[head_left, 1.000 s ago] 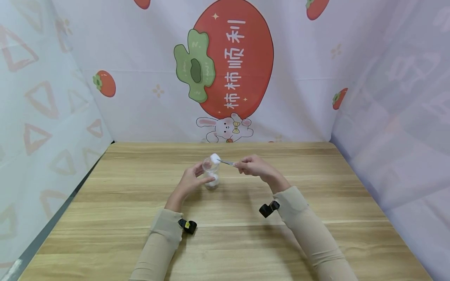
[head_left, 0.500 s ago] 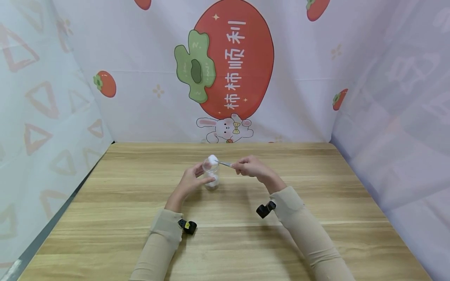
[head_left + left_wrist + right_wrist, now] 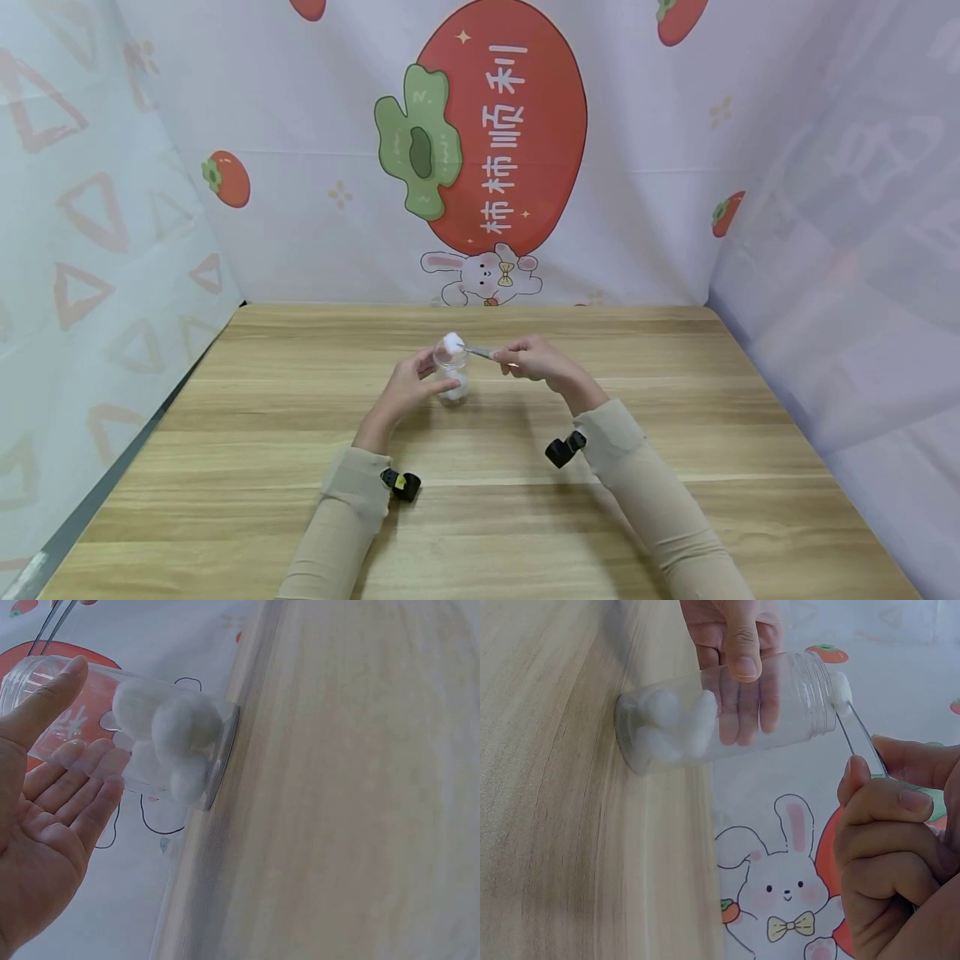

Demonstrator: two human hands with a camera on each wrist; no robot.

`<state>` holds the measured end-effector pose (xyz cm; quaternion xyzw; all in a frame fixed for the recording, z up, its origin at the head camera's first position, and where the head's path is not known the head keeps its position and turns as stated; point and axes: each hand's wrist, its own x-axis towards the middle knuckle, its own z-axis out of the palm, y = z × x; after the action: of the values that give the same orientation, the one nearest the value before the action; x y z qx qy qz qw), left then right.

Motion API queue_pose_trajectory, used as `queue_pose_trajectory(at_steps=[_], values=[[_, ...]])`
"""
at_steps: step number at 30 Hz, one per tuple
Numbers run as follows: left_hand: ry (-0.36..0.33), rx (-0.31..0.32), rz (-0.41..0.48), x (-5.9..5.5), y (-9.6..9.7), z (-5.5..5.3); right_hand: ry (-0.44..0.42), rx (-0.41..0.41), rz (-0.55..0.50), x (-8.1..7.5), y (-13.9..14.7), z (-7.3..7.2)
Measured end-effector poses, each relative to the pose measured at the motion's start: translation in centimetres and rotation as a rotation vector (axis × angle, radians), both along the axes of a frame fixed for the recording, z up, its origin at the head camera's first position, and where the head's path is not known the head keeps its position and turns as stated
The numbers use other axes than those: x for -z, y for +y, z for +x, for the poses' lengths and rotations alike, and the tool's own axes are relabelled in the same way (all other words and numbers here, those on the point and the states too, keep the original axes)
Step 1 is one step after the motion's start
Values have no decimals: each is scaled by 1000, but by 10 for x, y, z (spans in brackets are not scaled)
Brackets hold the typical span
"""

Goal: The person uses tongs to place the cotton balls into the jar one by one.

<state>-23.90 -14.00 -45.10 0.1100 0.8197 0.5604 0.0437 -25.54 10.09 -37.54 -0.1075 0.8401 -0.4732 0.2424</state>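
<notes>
A clear, screw-necked plastic jar (image 3: pixel 802 712) stands upright on the wooden table, its mouth uncovered. Several white cotton balls (image 3: pixel 176 731) lie in its lower part. My left hand (image 3: pixel 407 387) holds the jar from the left, thumb on one side and fingers round the other. With thumb and index finger my right hand (image 3: pixel 534 358) pinches metal tweezers (image 3: pixel 478 352), the other fingers curled into the palm. Between the tweezer tips is another cotton ball (image 3: pixel 841 691), right at the jar's rim. The tweezer tips are partly hidden behind the cotton in the right wrist view.
Around the jar spreads the wooden table (image 3: pixel 480 508). Behind it hangs a white cloth backdrop (image 3: pixel 300 225) with a persimmon and rabbit print, and pale cloth also hangs at both sides. Black wrist cameras (image 3: pixel 566 450) sit on the beige sleeves.
The right hand has moved slightly left and down with the tweezers, bringing the cotton ball from above the jar's right rim to over its mouth. The left hand and jar stay put.
</notes>
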Motion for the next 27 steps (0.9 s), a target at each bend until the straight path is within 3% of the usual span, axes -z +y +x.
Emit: queue_pose_trajectory(at_steps=[10, 27], values=[[-17, -1, 10, -1, -1, 0, -8, -49, -9, 1, 0, -1], [-27, 5, 14, -2, -1, 0, 7, -48, -56, 2, 0, 5]])
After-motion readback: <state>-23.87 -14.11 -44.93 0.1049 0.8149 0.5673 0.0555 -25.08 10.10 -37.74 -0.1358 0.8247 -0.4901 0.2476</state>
